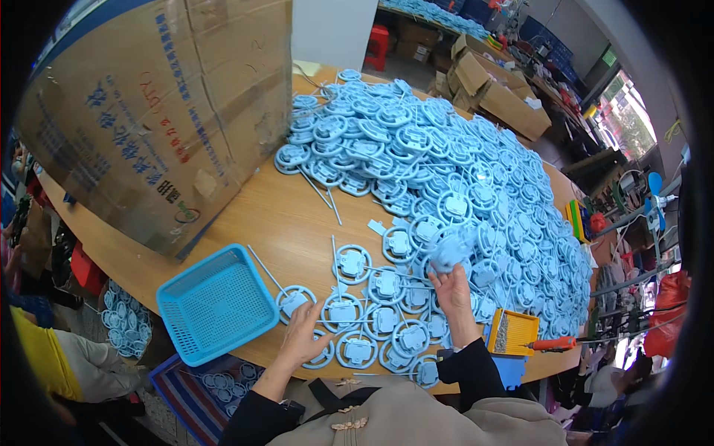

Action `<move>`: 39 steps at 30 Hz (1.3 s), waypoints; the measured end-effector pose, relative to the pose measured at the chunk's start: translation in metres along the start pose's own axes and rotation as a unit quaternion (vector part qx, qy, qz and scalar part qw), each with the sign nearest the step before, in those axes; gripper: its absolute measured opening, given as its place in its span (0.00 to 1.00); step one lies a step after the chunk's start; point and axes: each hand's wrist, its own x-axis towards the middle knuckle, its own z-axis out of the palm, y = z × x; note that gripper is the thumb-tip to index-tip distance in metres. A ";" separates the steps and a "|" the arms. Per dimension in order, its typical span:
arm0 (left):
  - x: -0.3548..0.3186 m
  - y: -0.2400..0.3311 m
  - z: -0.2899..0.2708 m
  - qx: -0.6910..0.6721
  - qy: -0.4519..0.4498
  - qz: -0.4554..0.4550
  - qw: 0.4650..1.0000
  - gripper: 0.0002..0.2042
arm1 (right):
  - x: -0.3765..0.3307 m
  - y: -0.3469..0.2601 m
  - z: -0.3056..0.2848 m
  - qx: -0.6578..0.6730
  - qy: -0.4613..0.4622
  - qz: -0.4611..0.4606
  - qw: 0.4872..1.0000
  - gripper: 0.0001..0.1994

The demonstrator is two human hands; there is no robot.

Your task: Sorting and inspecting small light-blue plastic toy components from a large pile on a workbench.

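Observation:
My right hand is closed at the fingertips on a light-blue plastic part, which is smeared by motion and hangs over the near side of a big pile. My left hand rests among loose ring parts, its fingers stretched and thumb apart. Just beyond its fingertips lies a light-blue ring part with a flat middle plate and a thin rod. Several similar ring parts lie between my hands. To the right of my right forearm sits a yellow tray of small metal pieces, probably screws.
A light-blue mesh basket stands at the left table edge. Behind it rises a large cardboard box. The pile of ring parts covers the table's far and right side. A red-orange power screwdriver lies against the yellow tray.

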 end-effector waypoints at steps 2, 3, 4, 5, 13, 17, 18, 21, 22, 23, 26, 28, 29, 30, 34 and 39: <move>0.000 0.011 0.003 0.099 -0.044 -0.016 0.994 0.43 | -0.004 -0.011 0.008 -0.017 0.019 0.010 1.000 0.27; 0.002 0.012 0.005 0.098 -0.047 -0.019 0.994 0.43 | 0.004 -0.009 0.009 -0.017 0.021 0.014 1.000 0.27; 0.003 0.008 0.006 0.153 -0.062 -0.016 0.986 0.44 | 0.015 -0.002 0.013 -0.175 -0.012 0.029 0.984 0.26; 0.003 0.004 0.004 0.208 -0.074 -0.018 0.975 0.44 | 0.027 0.006 0.023 -0.328 -0.053 0.044 0.942 0.25; 0.027 -0.037 0.055 0.162 -0.102 0.123 0.974 0.43 | 0.141 0.077 0.067 -0.762 -0.231 -0.279 0.537 0.18; 0.033 -0.020 0.033 0.156 -0.028 0.144 0.977 0.39 | 0.166 0.119 0.084 -0.836 -0.191 -0.147 0.493 0.12; 0.036 -0.023 0.039 0.151 -0.017 0.169 0.974 0.36 | 0.164 0.126 0.095 -0.831 -0.205 -0.156 0.492 0.12; 0.049 -0.037 0.064 0.199 -0.026 0.186 0.962 0.43 | 0.163 0.127 0.101 -0.834 -0.184 -0.182 0.487 0.11; 0.051 -0.027 0.052 0.180 -0.045 0.174 0.967 0.43 | 0.172 0.124 0.094 -0.807 -0.205 -0.166 0.528 0.09; 0.054 -0.028 0.052 0.180 -0.043 0.175 0.967 0.43 | 0.184 0.121 0.089 -0.776 -0.229 -0.151 0.567 0.08; 0.064 -0.039 0.066 0.149 -0.020 0.186 0.971 0.44 | 0.235 0.103 0.074 -0.733 -0.231 -0.205 0.606 0.07; 0.065 -0.053 0.080 0.109 0.020 0.212 0.971 0.45 | 0.253 0.088 0.090 -0.684 -0.105 -0.458 0.558 0.05; 0.061 -0.057 0.081 0.110 0.022 0.201 0.973 0.45 | 0.243 0.070 0.124 -0.684 -0.122 -0.415 0.588 0.04; 0.063 -0.059 0.082 0.099 0.029 0.214 0.971 0.45 | 0.238 0.056 0.145 -0.700 -0.114 -0.466 0.529 0.04; 0.066 -0.052 0.072 0.112 0.003 0.219 0.969 0.45 | 0.258 0.057 0.143 -0.737 -0.113 -0.429 0.509 0.06; 0.059 -0.050 0.073 0.140 -0.001 0.211 0.967 0.44 | 0.259 0.058 0.146 -0.723 -0.170 -0.446 0.498 0.08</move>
